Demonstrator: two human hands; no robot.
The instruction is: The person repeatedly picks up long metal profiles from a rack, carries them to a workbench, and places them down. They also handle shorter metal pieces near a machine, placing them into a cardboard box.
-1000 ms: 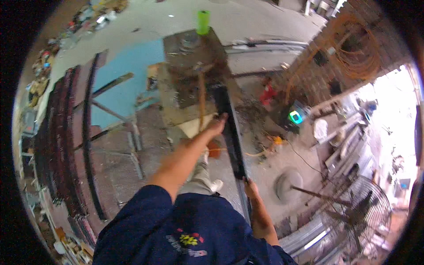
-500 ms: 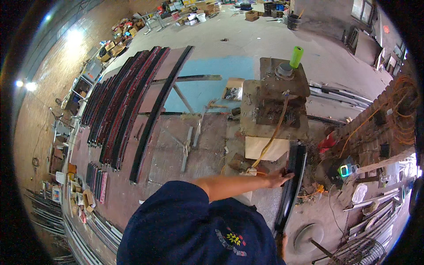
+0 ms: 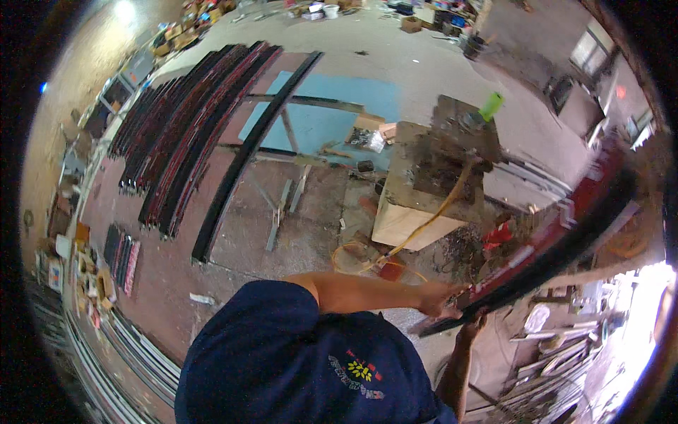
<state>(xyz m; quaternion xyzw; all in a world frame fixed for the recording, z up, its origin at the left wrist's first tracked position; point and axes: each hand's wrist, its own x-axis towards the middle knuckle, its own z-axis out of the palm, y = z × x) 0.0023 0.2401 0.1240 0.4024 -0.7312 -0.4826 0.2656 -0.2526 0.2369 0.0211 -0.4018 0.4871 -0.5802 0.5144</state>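
Note:
A long black profile bar (image 3: 533, 272) with a red side slants from near my body out to the upper right. My left hand (image 3: 439, 300) is closed on its near part. On the lower side of the bar, close to the same end, my right hand (image 3: 472, 329) grips it, though the fingers are partly blurred. Left of the bar's middle stands a low bench (image 3: 417, 215) with a dirty, dark top. A yellow hose (image 3: 446, 206) runs over its edge down to the floor.
Several black and red profile bars (image 3: 201, 134) lie in rows at the left, with one separate bar (image 3: 254, 152) beside them. Behind the bench sits a cardboard box (image 3: 360, 134) of small parts. A green cylinder (image 3: 491, 106) stands on the bench. Metal lengths (image 3: 544, 374) lie at lower right.
The bar has come up from lying close on my right and swung outward to the upper right, its red side now showing. My right hand has risen into clearer view. The view has shifted.

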